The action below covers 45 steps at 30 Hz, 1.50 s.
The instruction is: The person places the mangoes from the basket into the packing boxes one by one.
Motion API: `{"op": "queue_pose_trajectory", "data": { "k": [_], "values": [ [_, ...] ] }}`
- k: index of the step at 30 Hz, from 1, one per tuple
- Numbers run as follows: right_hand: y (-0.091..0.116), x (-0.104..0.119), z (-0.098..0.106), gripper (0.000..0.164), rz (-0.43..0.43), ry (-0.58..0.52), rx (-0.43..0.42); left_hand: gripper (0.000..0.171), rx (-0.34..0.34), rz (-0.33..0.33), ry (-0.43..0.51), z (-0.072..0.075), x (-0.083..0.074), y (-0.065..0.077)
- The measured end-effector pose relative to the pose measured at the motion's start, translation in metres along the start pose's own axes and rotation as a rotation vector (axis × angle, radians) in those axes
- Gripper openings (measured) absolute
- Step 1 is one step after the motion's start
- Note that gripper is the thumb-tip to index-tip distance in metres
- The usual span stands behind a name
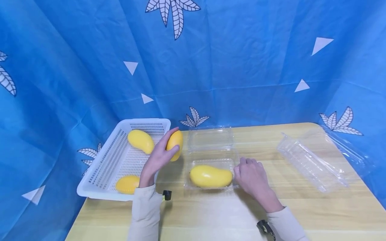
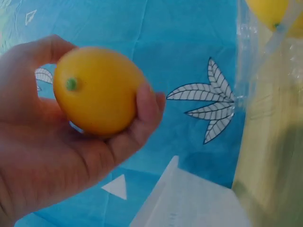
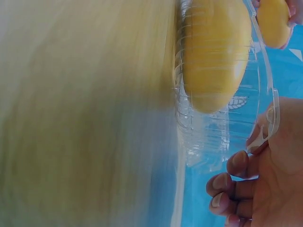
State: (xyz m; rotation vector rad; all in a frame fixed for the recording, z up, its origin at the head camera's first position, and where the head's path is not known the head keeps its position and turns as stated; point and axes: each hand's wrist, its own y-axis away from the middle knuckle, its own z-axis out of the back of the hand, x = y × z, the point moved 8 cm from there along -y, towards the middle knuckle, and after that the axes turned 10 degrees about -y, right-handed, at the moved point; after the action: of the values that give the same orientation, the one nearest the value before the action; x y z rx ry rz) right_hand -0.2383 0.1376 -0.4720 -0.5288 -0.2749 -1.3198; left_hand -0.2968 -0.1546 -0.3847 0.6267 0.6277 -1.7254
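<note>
Grips a smooth, rounded orange-yellow mango (image 1: pixel 176 144) in the left hand (image 1: pixel 158 156), between a perforated white plastic basket (image 1: pixel 102 170) and a clear plastic clamshell (image 1: pixel 211 139). Pinches the clamshell's thin rim with the right hand (image 1: pixel 251 176), beside a long, glossy, curved yellow mango (image 1: pixel 209 176) lying in the ribbed base on the wood-grain table (image 1: pixel 211 219).
</note>
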Motion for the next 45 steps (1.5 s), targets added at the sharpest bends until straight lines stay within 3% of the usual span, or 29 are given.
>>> {"op": "queue_pose_trajectory", "data": {
  "k": [5,8,12,16,18,25,34,41,45],
  "values": [
    [-0.001,-0.001,0.0,0.027,-0.024,0.001,0.011,0.062,0.064,-0.074,0.23,-0.011,-0.001,-0.002],
    [-0.001,-0.001,-0.002,0.027,-0.019,0.008,0.023,0.062,0.098,-0.085,0.343,-0.018,-0.002,0.0],
    [-0.001,0.0,-0.002,0.028,0.001,0.014,0.01,0.063,0.152,-0.144,0.423,-0.029,-0.013,0.001],
    [0.0,0.0,-0.001,0.028,0.003,0.015,0.006,0.065,0.161,-0.19,0.476,-0.035,-0.024,0.001],
    [0.0,0.0,-0.001,0.028,-0.002,0.013,0.009,0.066,0.175,-0.168,0.546,-0.038,-0.026,0.0],
    [-0.001,-0.001,-0.002,0.026,-0.008,0.001,0.02,0.066,0.281,-0.026,0.96,-0.054,-0.025,0.0],
    [-0.002,-0.001,-0.004,0.028,0.002,0.004,0.007,0.07,0.255,0.037,0.977,-0.068,-0.019,-0.005],
    [-0.002,0.0,-0.005,0.027,0.0,-0.005,0.005,0.054,0.251,0.172,1.323,-0.078,-0.012,-0.003],
    [-0.003,-0.001,-0.004,0.027,-0.004,0.002,0.003,0.051,0.241,0.188,1.367,-0.081,-0.01,-0.005]
  ]
}}
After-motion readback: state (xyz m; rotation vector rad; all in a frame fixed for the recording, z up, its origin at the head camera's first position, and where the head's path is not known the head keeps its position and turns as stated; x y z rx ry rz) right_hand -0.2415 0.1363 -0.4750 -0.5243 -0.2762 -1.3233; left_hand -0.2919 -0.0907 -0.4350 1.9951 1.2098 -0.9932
